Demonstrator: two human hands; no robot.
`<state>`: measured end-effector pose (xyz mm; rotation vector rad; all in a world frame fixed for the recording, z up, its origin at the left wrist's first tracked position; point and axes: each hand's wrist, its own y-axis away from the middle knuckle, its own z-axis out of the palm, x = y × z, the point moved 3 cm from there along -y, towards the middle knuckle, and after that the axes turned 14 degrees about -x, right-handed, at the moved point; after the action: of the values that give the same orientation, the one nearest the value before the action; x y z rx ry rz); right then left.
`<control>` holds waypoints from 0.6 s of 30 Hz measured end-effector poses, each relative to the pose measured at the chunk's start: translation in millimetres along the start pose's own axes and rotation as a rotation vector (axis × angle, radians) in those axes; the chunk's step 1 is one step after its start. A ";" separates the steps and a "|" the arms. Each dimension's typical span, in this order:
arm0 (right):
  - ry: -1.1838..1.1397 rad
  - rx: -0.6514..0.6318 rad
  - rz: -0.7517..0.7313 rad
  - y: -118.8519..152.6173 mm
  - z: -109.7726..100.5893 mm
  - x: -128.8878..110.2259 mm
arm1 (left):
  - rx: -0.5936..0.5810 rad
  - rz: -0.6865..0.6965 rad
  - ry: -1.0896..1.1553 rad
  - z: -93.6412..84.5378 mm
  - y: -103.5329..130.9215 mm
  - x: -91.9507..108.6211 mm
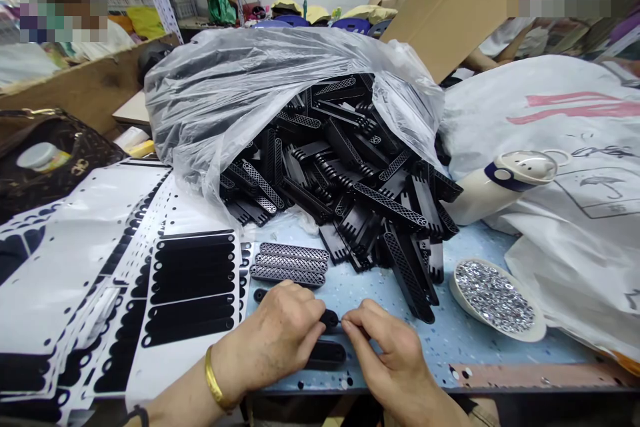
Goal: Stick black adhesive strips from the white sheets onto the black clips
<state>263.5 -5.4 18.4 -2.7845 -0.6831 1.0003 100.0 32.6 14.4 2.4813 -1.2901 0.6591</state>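
Note:
My left hand (285,333) is curled over a narrow black plastic strip (329,318), whose rounded ends show on both sides of it. My right hand (385,350) pinches thumb and forefinger together just off the strip's right end; what lies between those fingertips is too small to make out. Nearer the table edge, partly under my left hand, lies another black piece (327,352). Just beyond my hands, several black pieces with a lattice pattern (290,265) lie side by side. Sheets of black round-ended stickers (193,280) are spread to the left.
A clear plastic bag (200,93) spills a heap of black plastic parts (340,167) across the back. On the right stand a white bowl (537,332) of small shiny metal pieces and a leaning cream bottle (480,193). A brown patterned bag (75,137) sits at left; other people are behind.

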 end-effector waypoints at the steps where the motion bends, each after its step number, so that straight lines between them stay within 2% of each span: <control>1: -0.010 0.004 0.002 0.1 0.7 0.1 | -0.001 -0.001 0.000 0.3 0.0 -0.1; 5: -0.074 0.000 0.047 0.0 3.8 2.6 | -0.014 -0.003 0.014 2.0 0.2 -1.1; 12: -0.281 -0.110 0.281 -2.9 8.7 14.5 | -0.008 -0.022 0.161 2.7 0.1 -5.5; 18: -0.414 -0.154 0.385 -3.5 14.2 16.0 | -0.005 -0.016 0.173 4.7 -0.7 -7.8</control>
<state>264.2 4.2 -1.0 -2.9327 -0.2635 1.6947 97.9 36.5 6.4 2.3679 -1.2051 0.8448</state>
